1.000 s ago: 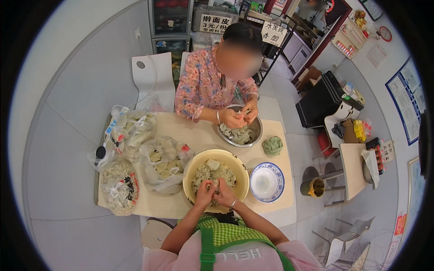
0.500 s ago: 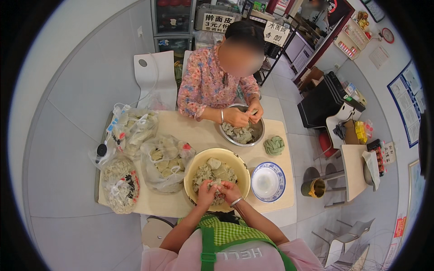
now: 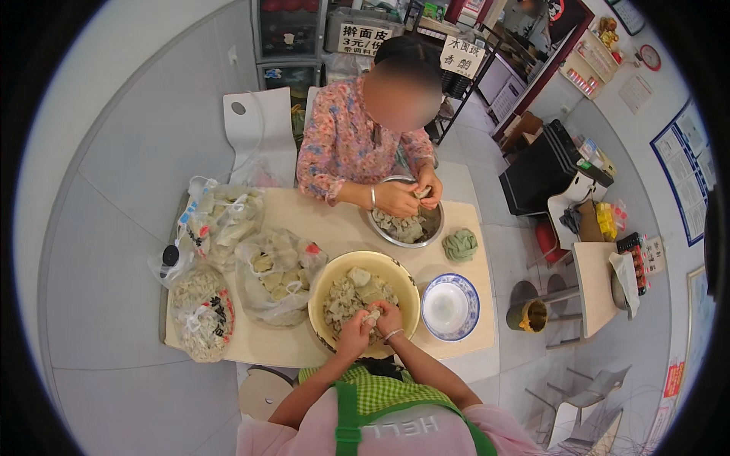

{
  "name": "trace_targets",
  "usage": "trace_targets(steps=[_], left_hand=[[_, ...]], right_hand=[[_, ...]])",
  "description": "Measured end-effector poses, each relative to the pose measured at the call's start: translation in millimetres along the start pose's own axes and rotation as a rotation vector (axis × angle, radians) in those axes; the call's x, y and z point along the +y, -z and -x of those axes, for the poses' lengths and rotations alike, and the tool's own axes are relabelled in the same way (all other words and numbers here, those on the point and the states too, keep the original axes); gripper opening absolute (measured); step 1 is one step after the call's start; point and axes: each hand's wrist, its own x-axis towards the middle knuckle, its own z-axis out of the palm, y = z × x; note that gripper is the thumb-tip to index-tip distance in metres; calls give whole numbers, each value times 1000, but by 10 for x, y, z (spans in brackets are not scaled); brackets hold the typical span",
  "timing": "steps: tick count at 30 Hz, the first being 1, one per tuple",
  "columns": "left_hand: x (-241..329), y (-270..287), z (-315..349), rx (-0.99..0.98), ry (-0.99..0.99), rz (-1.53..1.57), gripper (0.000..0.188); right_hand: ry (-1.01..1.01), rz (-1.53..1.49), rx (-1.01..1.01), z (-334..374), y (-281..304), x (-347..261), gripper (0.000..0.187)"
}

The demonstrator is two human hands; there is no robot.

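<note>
I've got the basin [image 3: 407, 296] near the table's [image 3: 319, 216] 6 o'clock edge, lumps [image 3: 341, 302] inside. Going round it: dish [image 3: 473, 310] at 3, bundle [image 3: 460, 245] at 2, bowl [image 3: 434, 223] at 1, nearest bag [image 3: 277, 277] at 10, second bag [image 3: 228, 216] past that, third bag [image 3: 201, 319] at 9.

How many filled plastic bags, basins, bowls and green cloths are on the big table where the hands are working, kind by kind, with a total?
Filled plastic bags: 3
Yellow basin: 1
Metal bowl: 1
Blue-rimmed bowl: 1
Green cloth: 1
Total: 7
</note>
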Motion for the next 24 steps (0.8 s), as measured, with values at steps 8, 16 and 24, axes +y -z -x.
trace_targets(steps=[8, 16, 24], left_hand=[[-192, 78, -50, 117, 115, -23, 28], [-10, 95, 20, 82, -39, -82, 18], [-307, -66, -114, 212, -154, 30, 25]], right_hand=[[-425, -597, -89, -24, 194, -201, 12], [36, 282, -221, 78, 178, -398, 13], [-147, -286, -197, 34, 203, -193, 17]])
